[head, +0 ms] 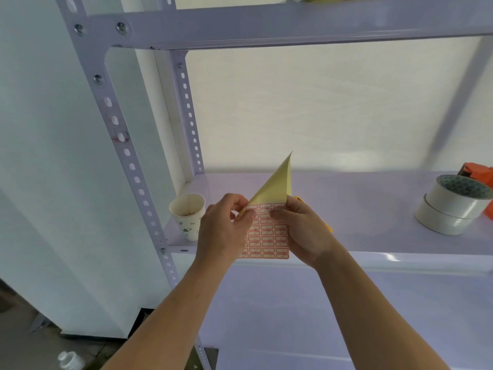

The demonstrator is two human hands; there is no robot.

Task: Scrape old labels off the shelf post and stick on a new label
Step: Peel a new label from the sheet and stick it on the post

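Observation:
I hold a sheet of red-bordered labels (pixel 268 233) in front of the middle shelf, its yellow backing corner folded up behind. My left hand (pixel 222 232) grips the sheet's left edge. My right hand (pixel 304 231) pinches a label near the top of the sheet with thumb and fingertip. The perforated front shelf post (pixel 128 153) stands to the left and carries reddish residue marks around its holes at mid height. A yellow tool (pixel 329 227) lies partly hidden behind my right hand; its shape cannot be made out.
A paper cup (pixel 188 216) holding scraps stands at the shelf's (pixel 373 198) left end. Two stacked white tape rolls (pixel 450 206) and an orange tape dispenser (pixel 480 174) sit at the right. A white bottle (pixel 69 360) lies on the floor at lower left.

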